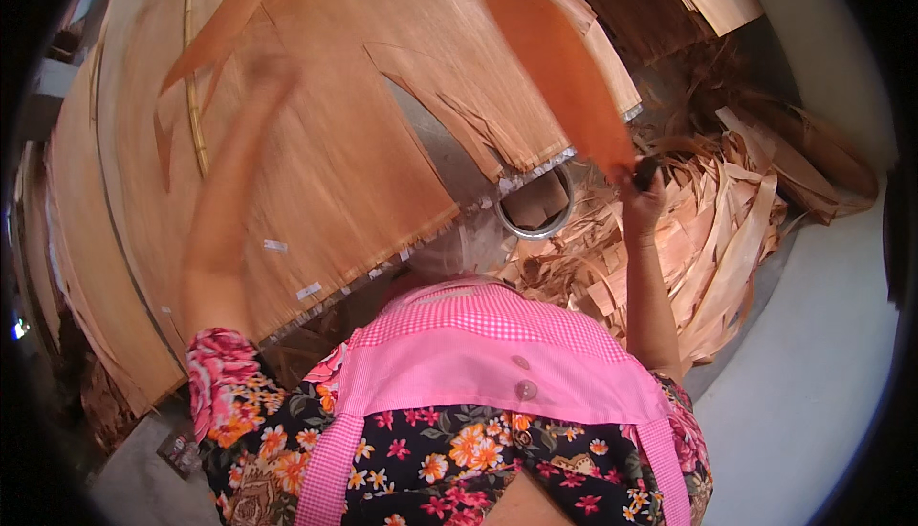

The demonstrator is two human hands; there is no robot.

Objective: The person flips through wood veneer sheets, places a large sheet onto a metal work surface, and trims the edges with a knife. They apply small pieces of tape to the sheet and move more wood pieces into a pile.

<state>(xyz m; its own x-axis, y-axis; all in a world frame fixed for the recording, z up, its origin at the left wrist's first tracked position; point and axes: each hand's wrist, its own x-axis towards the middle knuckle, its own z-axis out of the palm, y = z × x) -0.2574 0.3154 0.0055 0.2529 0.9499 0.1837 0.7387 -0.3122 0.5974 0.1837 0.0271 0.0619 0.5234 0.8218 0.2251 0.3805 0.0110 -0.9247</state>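
Observation:
A broad stack of thin wood veneer sheets (325, 172) spreads out before me, with a split, notched near edge. My right hand (641, 199), right of the stack, is closed round the lower end of a darker orange-brown veneer strip (559, 62), which rises up and to the left. A small black object (648, 173) is in the same hand; its kind is unclear. My left hand (273, 75) is over the sheets, smeared by motion, so its fingers do not show. Close by it is a loose, pointed veneer piece (225, 24); whether the hand touches it is unclear.
A heap of veneer scraps (688, 249) lies at the right, below the stack's edge. Near the notch stands a round metal-rimmed container (535, 232). A thin bamboo stick (191, 96) lies across the left sheets. Dark brown sheets (631, 0) are at the far right.

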